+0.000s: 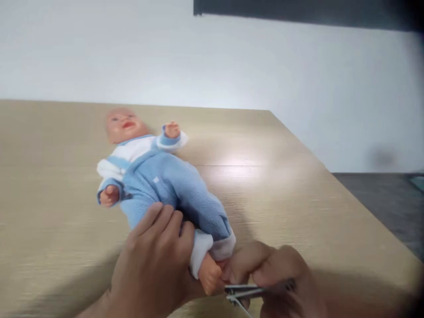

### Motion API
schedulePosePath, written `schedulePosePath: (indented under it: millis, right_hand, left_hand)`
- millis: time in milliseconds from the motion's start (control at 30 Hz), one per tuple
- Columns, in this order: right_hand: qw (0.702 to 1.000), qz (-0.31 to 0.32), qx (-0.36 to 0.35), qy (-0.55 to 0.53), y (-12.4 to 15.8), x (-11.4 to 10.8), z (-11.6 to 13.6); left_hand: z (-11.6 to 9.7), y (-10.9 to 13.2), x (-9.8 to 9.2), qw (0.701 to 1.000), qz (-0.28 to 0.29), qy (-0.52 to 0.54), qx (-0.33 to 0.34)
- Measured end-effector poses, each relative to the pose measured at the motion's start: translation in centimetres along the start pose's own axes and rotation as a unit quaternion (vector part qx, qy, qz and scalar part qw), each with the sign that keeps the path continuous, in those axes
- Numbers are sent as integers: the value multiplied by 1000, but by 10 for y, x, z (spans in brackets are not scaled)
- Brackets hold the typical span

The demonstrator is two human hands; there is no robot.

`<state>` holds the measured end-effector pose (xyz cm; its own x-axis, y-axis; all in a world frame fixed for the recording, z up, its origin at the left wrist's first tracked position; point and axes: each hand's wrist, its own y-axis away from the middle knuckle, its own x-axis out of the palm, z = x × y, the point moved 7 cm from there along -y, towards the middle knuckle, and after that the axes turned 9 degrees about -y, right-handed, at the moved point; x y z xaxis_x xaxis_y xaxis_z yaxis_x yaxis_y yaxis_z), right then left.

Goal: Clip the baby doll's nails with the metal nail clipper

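A baby doll (172,176) in blue and white fleece clothes lies on its back, head toward the far side of the table. My left hand (159,256) is closed around one of its lower legs, below the blue trousers. The doll's bare foot (210,274) pokes out of a white cuff beside that hand. In my right hand (281,274) is a metal nail clipper (245,291), its jaws close to the toes; whether they touch cannot be made out. The right fingers also lie next to the other foot, which is mostly hidden.
The light wooden table (265,194) has its right edge running diagonally toward the lower right corner. Behind it stands a white wall (132,48) with a dark panel (298,13) at the top. A grey floor (371,198) shows at the right.
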<state>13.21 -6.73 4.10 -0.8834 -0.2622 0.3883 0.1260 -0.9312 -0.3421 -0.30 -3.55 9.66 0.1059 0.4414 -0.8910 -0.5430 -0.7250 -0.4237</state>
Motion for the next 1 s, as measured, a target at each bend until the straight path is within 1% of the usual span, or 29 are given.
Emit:
schedulePosePath:
  millis: [33, 67, 100, 200, 333, 433, 533, 667, 733, 833, 1000]
  right_hand:
    - [996, -53, -42, -51, -5, -4, 5]
    - [997, -59, -40, -44, -10, -2, 5]
    - [1000, -2, -6, -25, -16, 7, 2]
    - [999, 32, 9, -40, -25, 7, 5]
    - [998, 35, 11, -46, -33, -5, 4]
    - [1000, 14, 18, -21, -41, -16, 3]
    - [999, -22, 37, 8, -50, -27, 1]
    - [996, -60, 51, 40, -60, -38, 1]
    - [996, -55, 63, 41, -65, -41, -1]
    - [996, -29, 76, 32, -72, -43, -2]
    - [996, 6, 83, 17, -76, -48, -1]
  left_hand:
    - [2, -2, 0, 1000, 3, -11, -8]
    - [4, -4, 0, 1000, 5, -20, -16]
    - [5, -6, 1, 999, 9, -29, -23]
    - [2, -11, 2, 998, 33, -54, -31]
    - [-5, -20, 5, 992, 82, -86, -28]
    - [-8, -26, 10, 990, 93, -110, -6]
    - [-7, -29, 16, 987, 88, -134, 10]
    - [-11, -24, 26, 985, 76, -154, 36]
    - [-16, -21, 30, 983, 79, -154, 57]
    - [-15, -19, 31, 988, 73, -126, 49]
    - [-8, -24, 19, 995, 27, -91, 34]
